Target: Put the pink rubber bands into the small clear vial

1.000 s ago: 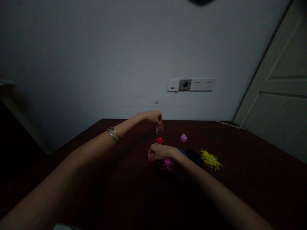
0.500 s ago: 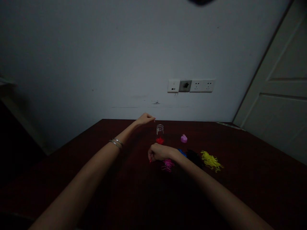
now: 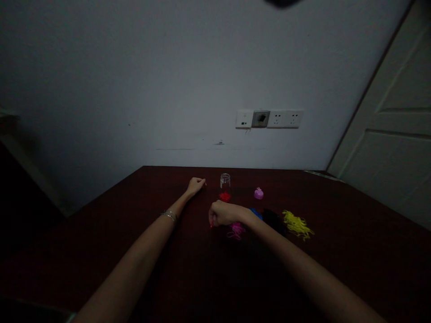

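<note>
A clear glass jar (image 3: 225,181) stands upright with red pieces (image 3: 225,196) in its bottom. My left hand (image 3: 196,185) is closed just left of the jar, low over the table; what its fingertips pinch, if anything, is too small to name. In front of the jar my right hand (image 3: 220,214) is closed on a small red piece (image 3: 211,225), of which only a bit shows. Beside that hand lie pink strands (image 3: 236,230), and blue strands (image 3: 256,213) show partly behind the right forearm.
Dark strands (image 3: 274,220) and a yellow bundle (image 3: 298,224) lie to the right on the dark red table (image 3: 182,287). A small pink-purple object (image 3: 258,193) sits right of the jar. Behind rises a wall with sockets (image 3: 284,119); a door (image 3: 400,134) is at right.
My left hand has come down from above the jar's left side and moved slightly left, nearer the tabletop. My right hand has barely moved and keeps its pinch.
</note>
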Demonstrator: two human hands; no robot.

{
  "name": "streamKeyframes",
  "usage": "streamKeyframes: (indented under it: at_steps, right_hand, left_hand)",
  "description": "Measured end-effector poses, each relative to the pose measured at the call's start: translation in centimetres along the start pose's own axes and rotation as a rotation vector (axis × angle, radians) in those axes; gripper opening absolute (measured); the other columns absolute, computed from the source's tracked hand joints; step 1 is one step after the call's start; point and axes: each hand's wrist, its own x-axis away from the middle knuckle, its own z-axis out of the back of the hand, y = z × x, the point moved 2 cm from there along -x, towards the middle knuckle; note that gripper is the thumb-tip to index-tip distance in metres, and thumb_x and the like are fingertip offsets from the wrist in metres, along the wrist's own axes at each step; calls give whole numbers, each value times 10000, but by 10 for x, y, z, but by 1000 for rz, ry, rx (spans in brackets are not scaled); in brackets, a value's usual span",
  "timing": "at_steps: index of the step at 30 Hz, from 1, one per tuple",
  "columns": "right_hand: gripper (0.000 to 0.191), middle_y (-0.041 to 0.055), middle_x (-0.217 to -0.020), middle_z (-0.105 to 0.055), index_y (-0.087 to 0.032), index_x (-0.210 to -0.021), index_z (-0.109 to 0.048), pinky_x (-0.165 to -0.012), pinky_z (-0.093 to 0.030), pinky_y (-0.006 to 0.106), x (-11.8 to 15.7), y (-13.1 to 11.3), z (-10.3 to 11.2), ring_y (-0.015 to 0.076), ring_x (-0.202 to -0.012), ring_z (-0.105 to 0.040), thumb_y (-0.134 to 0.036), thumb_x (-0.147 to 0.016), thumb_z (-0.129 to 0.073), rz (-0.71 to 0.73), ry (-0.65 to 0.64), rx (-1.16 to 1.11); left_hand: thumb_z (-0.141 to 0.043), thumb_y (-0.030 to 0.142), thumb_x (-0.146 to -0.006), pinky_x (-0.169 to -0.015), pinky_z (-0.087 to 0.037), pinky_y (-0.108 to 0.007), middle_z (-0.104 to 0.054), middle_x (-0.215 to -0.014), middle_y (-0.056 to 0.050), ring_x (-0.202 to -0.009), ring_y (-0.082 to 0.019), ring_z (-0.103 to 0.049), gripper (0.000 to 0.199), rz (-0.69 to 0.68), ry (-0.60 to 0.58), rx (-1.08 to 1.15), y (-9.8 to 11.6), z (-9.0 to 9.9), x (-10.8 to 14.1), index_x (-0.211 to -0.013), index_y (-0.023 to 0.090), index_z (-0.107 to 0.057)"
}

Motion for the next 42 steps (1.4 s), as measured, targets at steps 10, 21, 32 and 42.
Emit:
streamKeyframes:
  at_steps: [10, 21, 32, 42]
  right_hand:
    - [245, 1, -604, -605, -115, -826, -693, -483, -378, 161, 12, 2, 25, 84, -544, -520, -99, -631, -544, 66, 70, -222]
    - [200, 68, -711, -657, -66, -810, -681, -561, -407, 206, 38, 28, 134, 100, -604, -541, -153, -664, -575, -51, 459, -134]
    - [251, 65, -735, -674, -75, -841, -704, -537, -386, 199, 12, 29, 143, 115, -623, -556, -83, -626, -576, -226, 306, 127]
    - [285, 88, -782, -675, -55, -880, -696, -546, -392, 210, 7, 33, 146, 119, -636, -555, -70, -620, -581, -250, 252, 133]
  left_hand:
    - [-415, 370, -790, -536, -348, -214, -560, -504, -21, -515, -120, -495, 387, -27, 11, -16, 5, 2, 5, -650, 107, -662]
    - [-412, 387, -791, -542, -351, -212, -555, -500, -17, -509, -118, -494, 399, -13, 12, -16, -1, 0, 1, -623, 118, -652]
    - [-418, 376, -782, -565, -356, -223, -546, -491, -16, -530, -133, -507, 386, -7, 20, -32, 4, 2, 4, -613, 122, -654]
    - [-423, 373, -774, -568, -351, -224, -546, -494, -11, -531, -130, -510, 373, -13, 27, -34, 2, 1, 3, -612, 129, -654]
